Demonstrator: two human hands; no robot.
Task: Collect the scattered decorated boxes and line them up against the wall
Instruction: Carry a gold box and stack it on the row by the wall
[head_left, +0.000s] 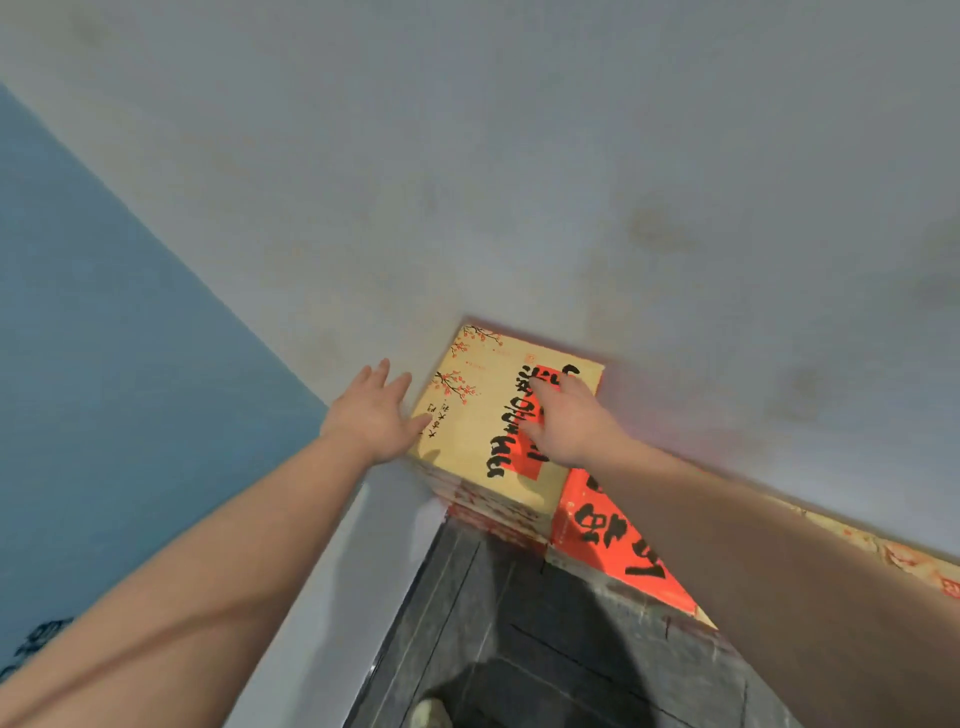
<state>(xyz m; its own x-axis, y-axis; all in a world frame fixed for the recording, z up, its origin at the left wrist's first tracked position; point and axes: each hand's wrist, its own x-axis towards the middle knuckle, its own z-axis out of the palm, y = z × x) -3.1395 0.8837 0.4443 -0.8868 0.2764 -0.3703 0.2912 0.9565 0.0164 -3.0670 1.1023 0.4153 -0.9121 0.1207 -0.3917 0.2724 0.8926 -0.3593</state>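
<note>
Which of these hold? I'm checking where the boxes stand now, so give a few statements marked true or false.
1. The yellow box lies in the corner against the wall. True.
2. The right hand lies flat on the yellow box. True.
3. The left hand grips a red box. False: it is open at the yellow box's left edge.
4. The red box lies left of the yellow box. False: it lies to its right.
</note>
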